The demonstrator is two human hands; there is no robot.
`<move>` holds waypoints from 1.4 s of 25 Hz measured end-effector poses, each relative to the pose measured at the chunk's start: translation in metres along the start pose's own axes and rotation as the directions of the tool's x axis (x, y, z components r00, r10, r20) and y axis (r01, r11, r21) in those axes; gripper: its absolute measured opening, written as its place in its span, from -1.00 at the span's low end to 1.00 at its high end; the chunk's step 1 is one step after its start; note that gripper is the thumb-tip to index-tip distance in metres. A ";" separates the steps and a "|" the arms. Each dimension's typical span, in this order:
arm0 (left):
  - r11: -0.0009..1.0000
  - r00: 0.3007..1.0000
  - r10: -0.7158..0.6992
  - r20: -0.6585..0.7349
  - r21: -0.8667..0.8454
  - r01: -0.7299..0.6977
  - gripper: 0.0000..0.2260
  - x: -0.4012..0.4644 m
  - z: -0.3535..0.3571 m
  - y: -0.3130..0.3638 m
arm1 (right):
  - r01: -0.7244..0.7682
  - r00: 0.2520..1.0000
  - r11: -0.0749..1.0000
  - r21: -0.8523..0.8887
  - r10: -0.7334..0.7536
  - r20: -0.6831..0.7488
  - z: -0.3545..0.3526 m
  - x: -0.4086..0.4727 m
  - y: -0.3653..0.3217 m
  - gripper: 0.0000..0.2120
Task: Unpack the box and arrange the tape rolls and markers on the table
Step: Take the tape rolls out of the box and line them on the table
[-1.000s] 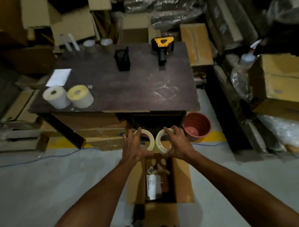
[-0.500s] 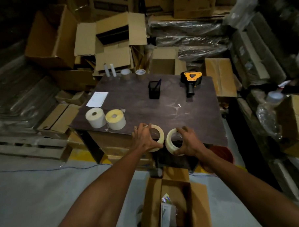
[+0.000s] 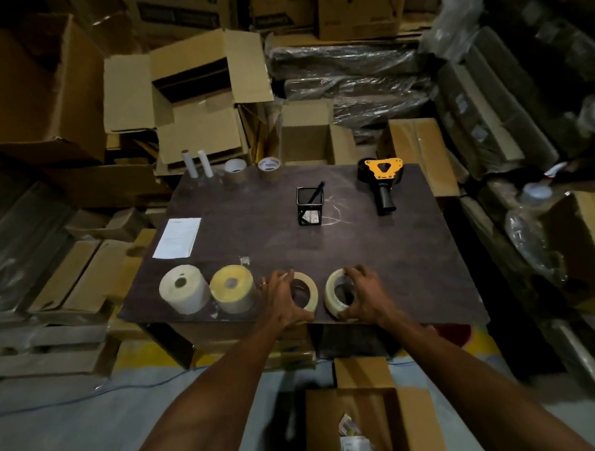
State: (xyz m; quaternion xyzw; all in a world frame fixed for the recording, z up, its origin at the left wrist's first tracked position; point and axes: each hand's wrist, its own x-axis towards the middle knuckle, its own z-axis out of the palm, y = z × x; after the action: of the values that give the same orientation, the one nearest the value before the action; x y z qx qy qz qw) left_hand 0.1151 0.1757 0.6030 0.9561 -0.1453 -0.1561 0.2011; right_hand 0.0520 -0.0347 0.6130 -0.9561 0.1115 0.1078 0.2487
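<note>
Two pale tape rolls lie flat near the front edge of the dark table [image 3: 373, 256]. My left hand [image 3: 281, 298] grips the left tape roll [image 3: 308, 289]; my right hand [image 3: 366, 298] grips the right tape roll [image 3: 334, 291]. To their left stand a yellowish thick roll [image 3: 232, 287] and a white thick roll [image 3: 182, 288]. The open cardboard box [image 3: 406, 431] sits on the floor below, with a white packet [image 3: 354, 446] inside. A black mesh pen holder [image 3: 309, 205] holds one dark marker [image 3: 316, 192].
A yellow-black tape dispenser [image 3: 381, 181] lies at the back right. Two brown tape rolls [image 3: 235, 169] and two white tubes [image 3: 198, 163] line the back left edge. A white paper sheet [image 3: 178, 237] lies at the left. Stacked cartons surround the table.
Both hands lifted the two tape rolls out of the box on the floor and brought them up onto the table's front edge, where they now rest flat.
</note>
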 end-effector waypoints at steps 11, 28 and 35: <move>0.999 0.998 0.043 0.037 0.006 -0.043 0.04 0.038 0.010 -0.012 | -0.067 0.998 0.998 0.005 0.066 0.019 0.019 0.030 0.009 0.11; 0.989 0.960 0.130 -0.248 -0.036 -0.143 -0.56 -0.016 0.036 0.004 | -0.025 0.993 0.995 0.095 0.035 -0.109 0.025 -0.008 0.029 0.16; 0.935 0.961 0.104 -0.255 -0.304 -0.182 -0.81 -0.103 0.099 0.036 | 0.036 0.970 0.972 0.230 0.022 -0.243 0.030 -0.089 0.066 -0.25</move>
State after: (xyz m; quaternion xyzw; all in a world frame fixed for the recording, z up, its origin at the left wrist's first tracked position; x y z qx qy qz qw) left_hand -0.0214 0.1456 0.5569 0.9083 -0.1626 -0.0486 0.3824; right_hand -0.0548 -0.0618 0.5808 -0.9267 0.1495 -0.0251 0.3439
